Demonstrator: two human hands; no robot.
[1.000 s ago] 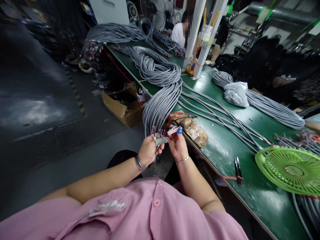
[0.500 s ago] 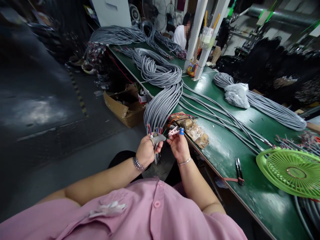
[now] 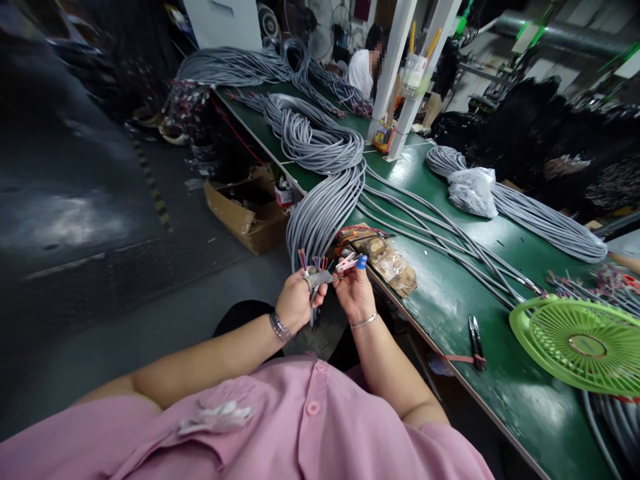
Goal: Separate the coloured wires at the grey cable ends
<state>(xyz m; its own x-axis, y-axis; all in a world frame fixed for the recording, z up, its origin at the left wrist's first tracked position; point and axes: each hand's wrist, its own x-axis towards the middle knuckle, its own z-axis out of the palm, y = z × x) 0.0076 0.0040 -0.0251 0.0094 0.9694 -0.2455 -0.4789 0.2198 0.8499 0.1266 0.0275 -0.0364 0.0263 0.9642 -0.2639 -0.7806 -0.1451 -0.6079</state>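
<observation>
My left hand [image 3: 294,300] is closed around the end of a grey cable [image 3: 319,277], with thin coloured wires [image 3: 320,263] fanning upward from it. Close beside it, my right hand [image 3: 354,293] pinches a small pale pink clip-like piece [image 3: 346,263], whose exact kind I cannot make out. A blue wrap [image 3: 362,262] covers one of that hand's fingertips. The right fingertips are near the cable end, and a thin wire seems to run between the hands. Behind them a large bundle of grey cables [image 3: 320,213] hangs over the table edge.
The green table [image 3: 425,267] holds a worn wooden block [image 3: 387,263], snips [image 3: 477,340], a green fan [image 3: 585,343] and a plastic bag [image 3: 473,191]. A cardboard box [image 3: 245,217] stands on the floor at left. A person [image 3: 360,70] sits beyond white posts [image 3: 395,87].
Both hands stay together at the cable end, with only a slight shift of the right hand and its clip-like piece. The whole view has moved a little.
</observation>
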